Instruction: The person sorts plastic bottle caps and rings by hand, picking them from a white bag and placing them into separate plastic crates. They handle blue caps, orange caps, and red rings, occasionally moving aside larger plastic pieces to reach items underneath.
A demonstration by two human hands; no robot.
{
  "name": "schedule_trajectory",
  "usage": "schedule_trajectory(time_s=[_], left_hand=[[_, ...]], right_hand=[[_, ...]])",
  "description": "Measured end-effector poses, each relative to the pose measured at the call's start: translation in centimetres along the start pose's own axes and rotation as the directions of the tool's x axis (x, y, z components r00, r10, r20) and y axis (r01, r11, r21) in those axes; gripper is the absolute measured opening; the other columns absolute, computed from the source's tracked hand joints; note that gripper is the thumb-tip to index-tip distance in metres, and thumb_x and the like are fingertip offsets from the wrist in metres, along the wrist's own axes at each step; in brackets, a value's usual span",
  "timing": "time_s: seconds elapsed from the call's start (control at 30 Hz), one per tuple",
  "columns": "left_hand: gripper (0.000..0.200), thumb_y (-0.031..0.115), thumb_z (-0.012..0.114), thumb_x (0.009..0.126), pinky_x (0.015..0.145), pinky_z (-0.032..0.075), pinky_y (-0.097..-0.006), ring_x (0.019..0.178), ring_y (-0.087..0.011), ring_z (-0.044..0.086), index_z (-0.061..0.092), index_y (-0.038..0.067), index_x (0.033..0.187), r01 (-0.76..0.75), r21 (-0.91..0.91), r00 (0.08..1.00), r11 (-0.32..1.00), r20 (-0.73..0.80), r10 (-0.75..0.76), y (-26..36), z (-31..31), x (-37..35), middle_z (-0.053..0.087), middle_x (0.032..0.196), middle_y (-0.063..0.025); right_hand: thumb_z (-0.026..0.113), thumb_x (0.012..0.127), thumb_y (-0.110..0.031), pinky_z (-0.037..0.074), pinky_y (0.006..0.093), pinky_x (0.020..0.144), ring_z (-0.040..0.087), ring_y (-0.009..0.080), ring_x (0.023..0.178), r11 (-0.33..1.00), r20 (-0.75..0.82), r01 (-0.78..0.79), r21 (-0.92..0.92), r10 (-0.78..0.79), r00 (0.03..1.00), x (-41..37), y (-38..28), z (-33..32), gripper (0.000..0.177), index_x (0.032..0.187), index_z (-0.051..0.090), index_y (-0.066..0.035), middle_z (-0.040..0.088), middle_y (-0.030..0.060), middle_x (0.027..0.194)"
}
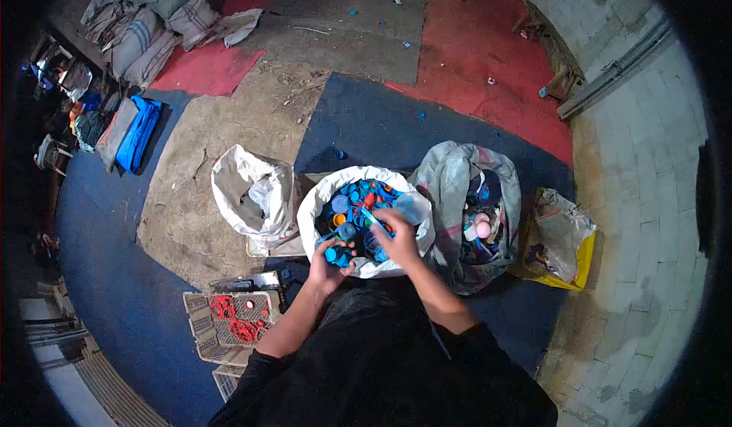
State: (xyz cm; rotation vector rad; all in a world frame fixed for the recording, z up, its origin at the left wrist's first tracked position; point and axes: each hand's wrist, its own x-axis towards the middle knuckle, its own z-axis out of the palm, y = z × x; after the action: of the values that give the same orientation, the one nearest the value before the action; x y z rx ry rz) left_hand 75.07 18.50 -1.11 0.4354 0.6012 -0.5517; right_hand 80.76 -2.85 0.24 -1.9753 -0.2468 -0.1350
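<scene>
A white sack with its rim rolled down stands right in front of me, full of mostly blue plastic caps with some red and orange ones. Over its near left rim, my left hand is cupped palm up, its fingers curled round several blue caps. My right hand reaches in over the right half of the sack, fingers pointing left and slightly smeared. At its fingertips shows a small pale strip whose kind I cannot tell. A translucent round lid lies behind that hand.
Left of the caps stands another white sack with clear plastic inside. A grey sack of mixed plastic pieces is on the right, beside a yellow-edged bag near the wall. Crates with red rings sit at lower left; filled sacks lie far back.
</scene>
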Motion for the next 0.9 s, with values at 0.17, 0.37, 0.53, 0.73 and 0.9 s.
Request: schedule_trajectory(time_s=[0.17,0.37,0.53,0.73,0.9], left_hand=[[0.025,0.034,0.056,0.098,0.073,0.055,-0.0368,0.096,-0.0246,0.063,0.062,0.009,0.095,-0.041,-0.036,0.999,0.998,-0.024,0.040,1.0,-2.1,-0.5,0.067,0.110,-0.0093],[0.025,0.033,0.058,0.097,0.070,0.055,-0.0365,0.095,-0.0254,0.063,0.062,0.009,0.094,-0.105,-0.045,0.990,0.993,-0.102,0.100,1.6,-2.3,-1.4,0.066,0.111,-0.0100],[0.024,0.032,0.056,0.098,0.069,0.055,-0.0368,0.094,-0.0243,0.064,0.060,0.009,0.092,-0.117,-0.076,0.982,0.990,-0.156,0.104,2.1,-2.5,-2.5,0.066,0.111,-0.0103],[0.026,0.035,0.058,0.096,0.069,0.054,-0.0361,0.096,-0.0252,0.062,0.061,0.009,0.092,-0.123,-0.082,0.985,0.989,-0.135,0.111,2.5,-3.3,-2.9,0.065,0.112,-0.0107],[0.026,0.035,0.058,0.096,0.070,0.053,-0.0366,0.097,-0.0251,0.062,0.061,0.009,0.093,-0.147,-0.076,0.980,0.986,-0.144,0.135,3.1,-3.2,-3.7,0.065,0.113,-0.0103]], right_hand=[[0.073,0.091,-0.038,0.044,0.0499,0.107,0.053,0.0396,0.132,0.941,0.308,0.052,-0.335,0.057,0.950,-1.5,8.5,2.9,0.053,0.132,0.064,-0.006,0.060,0.0185,0.138],[0.064,0.096,-0.046,0.043,0.0564,0.104,0.059,0.0391,0.124,0.894,0.509,0.097,-0.438,0.157,0.846,-2.8,4.0,4.5,0.043,0.116,0.073,-0.009,0.066,0.0185,0.127],[0.063,0.095,-0.045,0.053,0.0541,0.077,0.070,0.0405,0.088,0.830,0.360,-0.058,-0.555,0.303,0.883,4.0,1.6,3.7,0.042,0.084,0.072,-0.006,0.073,0.0189,0.088],[0.070,0.091,-0.026,0.050,0.0506,0.093,0.064,0.0351,0.109,0.862,0.355,0.133,-0.489,0.058,0.933,8.8,6.1,7.9,0.024,0.108,0.071,-0.009,0.068,0.0140,0.113],[0.076,0.087,-0.029,0.042,0.0491,0.106,0.050,0.0347,0.132,0.800,0.344,0.253,-0.544,-0.063,0.937,6.9,7.3,6.4,0.051,0.133,0.063,-0.012,0.050,0.0152,0.145]])
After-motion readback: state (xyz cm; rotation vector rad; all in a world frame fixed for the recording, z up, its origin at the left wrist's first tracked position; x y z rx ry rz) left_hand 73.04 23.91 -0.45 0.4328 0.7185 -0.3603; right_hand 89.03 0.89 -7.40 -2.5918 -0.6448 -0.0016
